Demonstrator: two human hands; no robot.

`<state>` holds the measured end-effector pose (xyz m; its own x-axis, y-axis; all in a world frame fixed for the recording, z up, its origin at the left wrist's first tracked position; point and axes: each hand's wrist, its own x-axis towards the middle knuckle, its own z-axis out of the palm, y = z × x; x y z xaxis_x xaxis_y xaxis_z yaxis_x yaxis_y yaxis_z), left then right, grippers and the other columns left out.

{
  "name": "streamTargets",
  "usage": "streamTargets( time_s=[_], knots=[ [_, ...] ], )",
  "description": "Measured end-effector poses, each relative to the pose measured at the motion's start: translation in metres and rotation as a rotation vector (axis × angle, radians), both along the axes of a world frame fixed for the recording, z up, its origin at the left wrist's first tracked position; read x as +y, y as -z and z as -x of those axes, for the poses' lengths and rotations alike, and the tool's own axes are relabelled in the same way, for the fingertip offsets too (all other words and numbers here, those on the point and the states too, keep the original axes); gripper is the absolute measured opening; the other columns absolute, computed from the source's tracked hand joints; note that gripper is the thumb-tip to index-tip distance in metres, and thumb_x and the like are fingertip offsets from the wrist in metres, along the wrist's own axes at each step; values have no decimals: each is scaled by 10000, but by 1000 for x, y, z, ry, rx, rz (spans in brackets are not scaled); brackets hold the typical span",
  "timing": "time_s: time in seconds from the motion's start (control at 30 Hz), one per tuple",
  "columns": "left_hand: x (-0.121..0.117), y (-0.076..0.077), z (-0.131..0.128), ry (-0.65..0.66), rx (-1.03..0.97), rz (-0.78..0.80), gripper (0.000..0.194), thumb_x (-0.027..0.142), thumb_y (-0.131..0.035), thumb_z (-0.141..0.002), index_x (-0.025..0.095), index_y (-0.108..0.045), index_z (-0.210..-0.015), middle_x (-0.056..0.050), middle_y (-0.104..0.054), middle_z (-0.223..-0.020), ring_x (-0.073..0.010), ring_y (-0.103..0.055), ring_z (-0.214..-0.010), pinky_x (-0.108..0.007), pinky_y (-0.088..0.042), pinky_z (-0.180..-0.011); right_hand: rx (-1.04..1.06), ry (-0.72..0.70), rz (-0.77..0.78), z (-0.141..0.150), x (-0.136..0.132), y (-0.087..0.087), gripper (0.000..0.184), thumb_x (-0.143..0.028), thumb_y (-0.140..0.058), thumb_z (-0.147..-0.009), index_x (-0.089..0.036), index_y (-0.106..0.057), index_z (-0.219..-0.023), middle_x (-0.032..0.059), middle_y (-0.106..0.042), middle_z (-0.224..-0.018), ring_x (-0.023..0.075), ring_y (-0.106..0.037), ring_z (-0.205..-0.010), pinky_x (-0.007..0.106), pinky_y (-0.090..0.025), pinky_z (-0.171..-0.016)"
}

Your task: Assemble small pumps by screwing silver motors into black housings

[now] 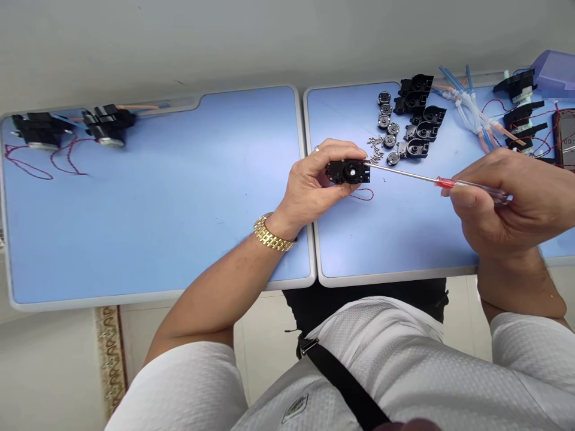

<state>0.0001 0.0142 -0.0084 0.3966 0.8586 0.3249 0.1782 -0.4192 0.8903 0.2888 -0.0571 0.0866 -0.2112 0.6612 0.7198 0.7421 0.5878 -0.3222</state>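
Between the fingers and thumb of my left hand (309, 182) is a small black plastic housing (336, 172) with a round opening and a pale centre. A red wire loop (366, 194) shows just below it. My right hand (512, 200) grips the clear and red handle of a screwdriver (404, 173). The metal shaft runs leftward, and its tip meets the upper right corner of the housing. Loose screws (376, 149) lie on the table just beyond the tip. Several small round motor-like parts (385, 121) stand in a rough column behind the screws.
Several black housings (415, 131) lie at the back right, near a bundle of blue and orange tubes (471, 111). Wired black assemblies (521, 114) and a dark device with a display (565, 140) are farther right. More assemblies (42, 129) sit far left. A seam (309, 239) divides the blue tables.
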Motion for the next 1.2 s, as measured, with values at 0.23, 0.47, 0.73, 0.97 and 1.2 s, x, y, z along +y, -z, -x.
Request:
streamTargets(
  time_s=[0.23, 0.47, 0.73, 0.97, 1.2],
  knots=[
    [-3, 2, 0, -6, -47, 24, 563, 785, -909, -994, 371, -836, -1368, -64, -843, -1304, -302, -846, -1231, -534, -746, -1073, -39, 77, 53, -2, -4, -2, 571, -607, -597, -1218, -284, -825, -806, 18, -717, -618, 199, -664, -576, 396, -464, -638],
    [-5, 1, 0, -5, -55, 106, 630, 808, -931, -958, 351, -830, -1379, -55, -852, -1287, -272, -870, -1124, -462, -783, -954, -77, 117, 47, 0, -4, -3, 657, -660, -528, -1228, -282, -828, -781, 26, -709, -600, 215, -672, -571, 413, -459, -613],
    [-3, 5, 0, 80, -64, 200, 648, 741, -987, -932, 284, -860, -1373, -63, -883, -1211, -234, -867, -1051, -370, -767, -882, 6, 11, -34, 0, 2, 3, 468, -511, -674, -1201, -281, -772, -805, 1, -684, -604, 183, -610, -556, 386, -417, -590],
    [-3, 4, -3, 123, -101, 275, 585, 646, -1037, -915, 247, -893, -1318, -70, -912, -1196, -214, -870, -1024, -327, -750, -867, -5, 107, 64, -1, -2, 2, 535, -599, -602, -1205, -303, -784, -799, 33, -698, -634, 231, -652, -595, 429, -441, -631],
    [-4, -3, -1, 130, -54, 211, 582, 665, -1018, -908, 256, -906, -1307, -72, -917, -1205, -233, -878, -1040, -350, -749, -895, -25, 36, 96, 0, 6, 3, 361, -450, -669, -1209, -275, -820, -931, 31, -825, -783, 209, -687, -644, 402, -438, -647]
  ],
)
